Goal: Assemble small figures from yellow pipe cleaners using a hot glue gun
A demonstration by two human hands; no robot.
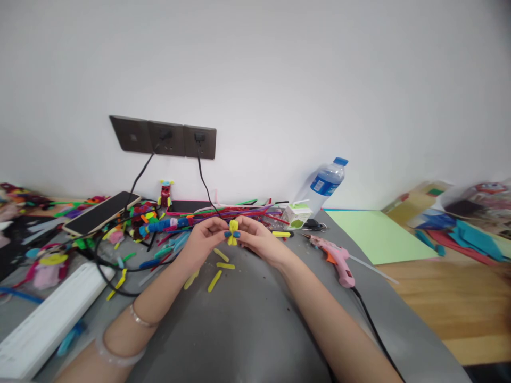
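Pinching a small yellow pipe-cleaner piece (233, 233) between nearly closed fingertips, the left hand (211, 238) and right hand (255, 239) meet left of the pink glue gun (338, 261), beyond loose yellow pipe-cleaner strips (214, 281) on the gray table (239, 330).

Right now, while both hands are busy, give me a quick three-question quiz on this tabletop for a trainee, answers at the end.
1. What colour is the glue gun?
2. True or false: the bottle has no cap on.
3. The small fuzzy piece held between the left hand and the right hand is: A) red, B) yellow, C) purple.

Key: 1. Pink; 2. False; 3. B
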